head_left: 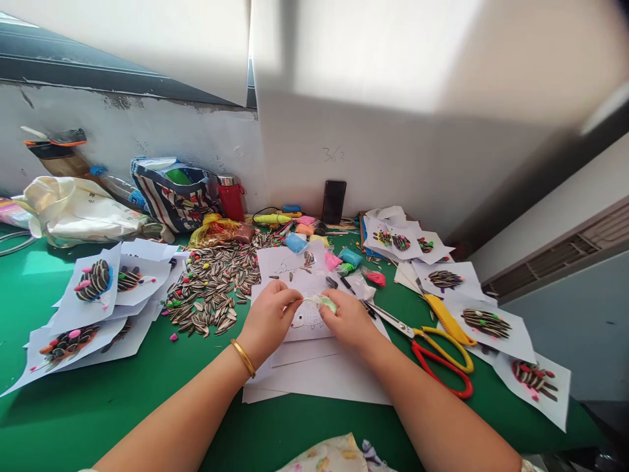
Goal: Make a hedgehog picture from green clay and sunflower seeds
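Observation:
Over the middle of the table, my right hand (pixel 348 319) is closed on a small pale green clay packet (pixel 328 303). My left hand (pixel 275 311) pinches a thin whitish end that stretches from it. Whether that end is wrapper or clay is hard to make out. Both hands are above a white sheet with a drawn hedgehog-like animal (pixel 308 317), partly covered by my fingers. Beyond it lies another sheet with an outline drawing (pixel 287 264). More blank paper (pixel 319 380) is stacked underneath.
Left of the paper spreads a pile of striped sunflower seeds (pixel 211 288). Scissors (pixel 432 351) and a yellow utility knife (pixel 447 319) lie at right. Seed-decorated cards (pixel 95 282) are stacked on both sides. Colored clay packets (pixel 295 243), a phone (pixel 334 202) and a red flask (pixel 230 198) line the back.

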Demonstrator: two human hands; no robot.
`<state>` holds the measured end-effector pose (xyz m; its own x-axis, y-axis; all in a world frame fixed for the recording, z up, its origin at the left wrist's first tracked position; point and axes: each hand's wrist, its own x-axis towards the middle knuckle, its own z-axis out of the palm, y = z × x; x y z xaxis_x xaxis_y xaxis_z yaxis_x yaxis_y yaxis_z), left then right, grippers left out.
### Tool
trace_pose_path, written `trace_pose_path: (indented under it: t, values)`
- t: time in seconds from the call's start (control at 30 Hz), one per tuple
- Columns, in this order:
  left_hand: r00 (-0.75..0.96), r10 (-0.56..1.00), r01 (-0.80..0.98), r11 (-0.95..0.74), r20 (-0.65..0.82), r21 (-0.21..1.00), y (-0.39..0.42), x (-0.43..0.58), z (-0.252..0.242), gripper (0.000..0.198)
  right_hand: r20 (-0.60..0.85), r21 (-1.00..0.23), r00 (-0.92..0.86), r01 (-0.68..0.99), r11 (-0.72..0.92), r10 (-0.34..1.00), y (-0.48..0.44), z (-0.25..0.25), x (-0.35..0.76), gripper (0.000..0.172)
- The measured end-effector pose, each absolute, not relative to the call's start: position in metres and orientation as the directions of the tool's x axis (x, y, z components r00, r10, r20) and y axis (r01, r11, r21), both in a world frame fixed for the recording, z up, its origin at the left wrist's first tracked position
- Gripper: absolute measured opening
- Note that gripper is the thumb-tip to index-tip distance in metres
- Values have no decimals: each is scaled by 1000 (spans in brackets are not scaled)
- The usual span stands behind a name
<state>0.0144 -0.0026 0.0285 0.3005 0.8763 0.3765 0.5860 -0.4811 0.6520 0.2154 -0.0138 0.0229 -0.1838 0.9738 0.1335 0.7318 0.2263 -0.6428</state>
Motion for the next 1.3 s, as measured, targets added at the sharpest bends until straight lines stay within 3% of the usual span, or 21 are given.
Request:
trace_pose_path:
  t: [0.07, 0.2, 0.33, 0.53, 0.73, 0.9, 1.13, 1.3]
  values:
    - [299, 891, 503, -452, 343, 736, -3, 16, 30, 16, 128, -640, -182, 736, 221, 975, -14, 23, 215, 18]
    - [281, 940, 174, -249, 194, 953, -4, 17, 32, 20, 97, -637, -184, 744, 203, 978, -14, 24, 214, 17]
    - [252, 957, 24, -156, 145, 988, -4, 16, 31, 23, 82, -705, -185, 684, 188, 979, -16, 26, 213, 17]
    - [215, 957, 161, -232, 195, 959, -4, 19, 32, 24, 82, -770, -231, 602, 209, 969, -17, 24, 213, 20]
    - [181, 968, 140, -199, 173, 970, -7, 21, 33, 23, 87, -771, -239, 599, 217, 967, -18, 21, 212, 21]
    - [145, 963, 226, -256, 227, 940, -8, 22, 33, 18, 92, -771, -257, 593, 232, 962, -18, 17, 212, 24]
    - [168, 931, 409, -365, 324, 836, -9, 21, 27, 15, 116, -791, -294, 550, 267, 949, -19, 16, 211, 28]
    - [302, 864, 472, -502, 402, 724, -10, 20, 30, 12, 134, -795, -307, 535, 287, 942, -19, 17, 211, 27]
